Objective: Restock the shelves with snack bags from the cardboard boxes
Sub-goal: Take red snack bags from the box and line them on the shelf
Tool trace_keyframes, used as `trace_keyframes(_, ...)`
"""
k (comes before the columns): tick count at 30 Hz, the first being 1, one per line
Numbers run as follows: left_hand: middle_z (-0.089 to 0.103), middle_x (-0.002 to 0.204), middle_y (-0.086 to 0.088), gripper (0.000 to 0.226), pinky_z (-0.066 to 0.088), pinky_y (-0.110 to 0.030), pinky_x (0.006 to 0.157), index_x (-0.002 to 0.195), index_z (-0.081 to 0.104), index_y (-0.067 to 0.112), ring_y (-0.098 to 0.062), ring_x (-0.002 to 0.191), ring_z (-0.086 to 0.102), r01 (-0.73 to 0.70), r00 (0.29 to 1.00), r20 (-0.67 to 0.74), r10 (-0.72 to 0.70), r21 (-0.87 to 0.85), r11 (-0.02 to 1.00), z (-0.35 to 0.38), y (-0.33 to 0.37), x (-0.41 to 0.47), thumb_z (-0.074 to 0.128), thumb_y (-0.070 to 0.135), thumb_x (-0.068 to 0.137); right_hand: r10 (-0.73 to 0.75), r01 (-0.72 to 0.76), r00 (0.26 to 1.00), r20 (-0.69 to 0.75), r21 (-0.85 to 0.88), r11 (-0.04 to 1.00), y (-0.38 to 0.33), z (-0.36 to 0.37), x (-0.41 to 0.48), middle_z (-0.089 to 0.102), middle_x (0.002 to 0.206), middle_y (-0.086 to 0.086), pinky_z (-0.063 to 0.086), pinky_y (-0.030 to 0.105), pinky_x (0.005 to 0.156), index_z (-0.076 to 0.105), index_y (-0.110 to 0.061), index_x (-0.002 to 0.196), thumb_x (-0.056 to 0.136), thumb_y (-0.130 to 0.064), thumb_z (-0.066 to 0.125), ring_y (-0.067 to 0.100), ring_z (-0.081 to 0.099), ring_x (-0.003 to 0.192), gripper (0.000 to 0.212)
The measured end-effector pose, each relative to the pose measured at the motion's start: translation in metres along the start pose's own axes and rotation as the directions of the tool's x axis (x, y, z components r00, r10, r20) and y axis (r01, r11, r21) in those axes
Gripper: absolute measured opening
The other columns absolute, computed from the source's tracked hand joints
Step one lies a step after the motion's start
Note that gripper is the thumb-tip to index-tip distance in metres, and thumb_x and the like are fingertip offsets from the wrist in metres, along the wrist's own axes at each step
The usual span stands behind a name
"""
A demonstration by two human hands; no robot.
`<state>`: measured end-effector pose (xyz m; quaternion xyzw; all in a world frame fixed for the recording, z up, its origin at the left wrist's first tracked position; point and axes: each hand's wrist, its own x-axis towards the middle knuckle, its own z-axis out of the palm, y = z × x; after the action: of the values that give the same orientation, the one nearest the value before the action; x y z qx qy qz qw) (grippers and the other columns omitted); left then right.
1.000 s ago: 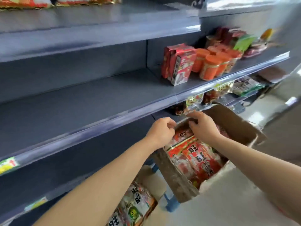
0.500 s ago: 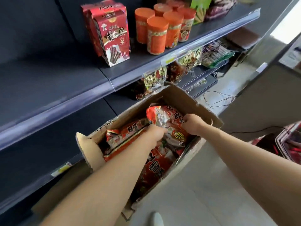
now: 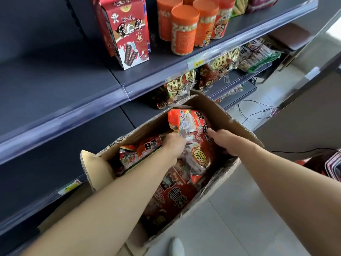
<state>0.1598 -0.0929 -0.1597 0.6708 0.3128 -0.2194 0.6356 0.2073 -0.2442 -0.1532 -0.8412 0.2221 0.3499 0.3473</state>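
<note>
An open cardboard box (image 3: 238, 124) stands on the floor against the dark shelves, packed with red snack bags. One red snack bag (image 3: 191, 124) is tilted up out of the box. My left hand (image 3: 174, 145) grips its left edge and my right hand (image 3: 224, 142) grips its right side. More red bags (image 3: 171, 196) lie flat below it in the box. The dark shelf (image 3: 55, 82) above the box's left end is bare.
On the upper shelf stand a red carton (image 3: 127, 30) and several orange-lidded jars (image 3: 184, 32). Gold and red bags (image 3: 181, 85) fill the shelf behind the box. Cables (image 3: 258, 109) trail on the tiled floor at right. A stack of baskets (image 3: 332, 165) sits at the right edge.
The view dropped from the shelves down to the box. Both hands went from the box's flaps into it and raised one red bag by its sides.
</note>
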Motion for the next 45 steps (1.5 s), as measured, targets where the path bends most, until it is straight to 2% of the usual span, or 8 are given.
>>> trace_keyframes(8, 0.06, 0.105, -0.006, 0.022, 0.046, -0.027, 0.062, 0.119, 0.053, 0.012, -0.016, 0.079, 0.056, -0.172, 0.969, 0.177, 0.171, -0.009, 0.985, -0.095, 0.029, -0.067, 0.041, 0.008, 0.101, -0.107, 0.032, 0.966, 0.235, 0.302, 0.953, -0.026, 0.004, -0.057, 0.062, 0.093, -0.003, 0.039, 0.038, 0.102, 0.054, -0.021, 0.097, 0.085, -0.063, 0.05, 0.014, 0.056, 0.084, 0.044)
trace_keyframes(13, 0.066, 0.1, -0.004, 0.02, 0.048, -0.037, 0.086, 0.103, 0.058, 0.018, -0.022, 0.091, 0.062, -0.234, 0.955, 0.166, 0.246, -0.089, 0.968, -0.175, 0.028, -0.117, 0.042, 0.007, 0.1, -0.255, 0.134, 0.914, 0.316, 0.359, 0.924, -0.054, 0.026, -0.108, 0.054, 0.123, 0.002, 0.025, 0.045, 0.116, 0.052, -0.021, 0.127, 0.037, -0.074, 0.08, 0.022, 0.051, 0.116, 0.109)
trace_keyframes(21, 0.065, 0.112, -0.009, 0.021, 0.049, -0.043, 0.088, 0.117, 0.055, 0.015, -0.027, 0.097, 0.063, -0.359, 0.928, -0.112, 0.356, -0.009, 0.933, -0.334, 0.001, -0.204, 0.044, 0.009, 0.1, -0.444, 0.243, 0.775, 0.449, 0.438, 0.866, -0.137, 0.127, -0.225, 0.064, 0.057, -0.003, 0.045, 0.029, 0.061, 0.057, -0.014, 0.093, 0.082, -0.042, 0.062, 0.011, 0.061, 0.048, 0.031)
trace_keyframes(27, 0.057, 0.123, -0.006, 0.032, 0.049, -0.036, 0.089, 0.13, 0.05, 0.017, -0.025, 0.106, 0.058, -0.218, 0.77, -0.554, 0.316, 0.236, 0.947, -0.477, -0.056, -0.263, 0.045, 0.023, 0.098, -0.539, 0.463, 0.694, 0.478, 0.277, 0.842, -0.22, 0.274, -0.319, 0.075, 0.101, 0.01, 0.057, 0.04, 0.084, 0.06, -0.002, 0.118, 0.084, -0.015, 0.069, 0.028, 0.072, 0.09, 0.038)
trace_keyframes(30, 0.037, 0.141, -0.016, 0.048, 0.041, -0.046, 0.104, 0.142, 0.037, 0.02, -0.036, 0.122, 0.046, 0.042, 0.682, -0.714, 0.158, 0.255, 0.966, -0.532, -0.088, -0.29, 0.043, 0.036, 0.097, -0.6, 0.559, 0.643, 0.475, 0.244, 0.792, -0.249, 0.334, -0.358, 0.074, 0.098, 0.012, 0.059, 0.031, 0.063, 0.065, -0.002, 0.108, 0.08, -0.012, 0.074, 0.024, 0.074, 0.077, 0.031)
trace_keyframes(33, 0.037, 0.143, -0.018, 0.052, 0.037, -0.047, 0.107, 0.145, 0.032, 0.019, -0.038, 0.126, 0.042, 0.179, 0.619, -0.783, 0.06, 0.215, 0.96, -0.576, -0.114, -0.313, 0.038, 0.039, 0.098, -0.639, 0.635, 0.609, 0.47, 0.194, 0.748, -0.27, 0.382, -0.39, 0.075, 0.095, 0.006, 0.059, 0.036, 0.075, 0.067, -0.012, 0.102, 0.076, -0.018, 0.079, 0.021, 0.074, 0.082, 0.029)
trace_keyframes(40, 0.057, 0.123, -0.021, 0.037, 0.046, -0.048, 0.098, 0.131, 0.05, 0.006, -0.038, 0.115, 0.053, 0.181, 0.415, -0.91, 0.002, 0.084, 0.98, -0.641, -0.156, -0.373, 0.033, 0.015, 0.1, -0.71, 0.762, 0.481, 0.515, 0.155, 0.629, -0.297, 0.468, -0.434, 0.069, 0.113, 0.007, 0.055, 0.031, 0.074, 0.057, -0.007, 0.119, 0.08, -0.013, 0.075, 0.02, 0.067, 0.092, 0.043)
trace_keyframes(45, 0.064, 0.104, -0.02, 0.028, 0.056, -0.048, 0.083, 0.084, 0.06, 0.01, -0.036, 0.087, 0.063, -0.179, 0.257, -0.964, -0.069, -0.118, 0.977, -0.688, -0.184, -0.379, 0.038, 0.016, 0.099, -0.76, 0.821, 0.449, 0.47, 0.118, 0.558, -0.317, 0.525, -0.458, 0.067, 0.115, 0.007, 0.054, 0.038, 0.087, 0.055, -0.009, 0.121, 0.079, -0.017, 0.076, 0.024, 0.066, 0.1, 0.047)
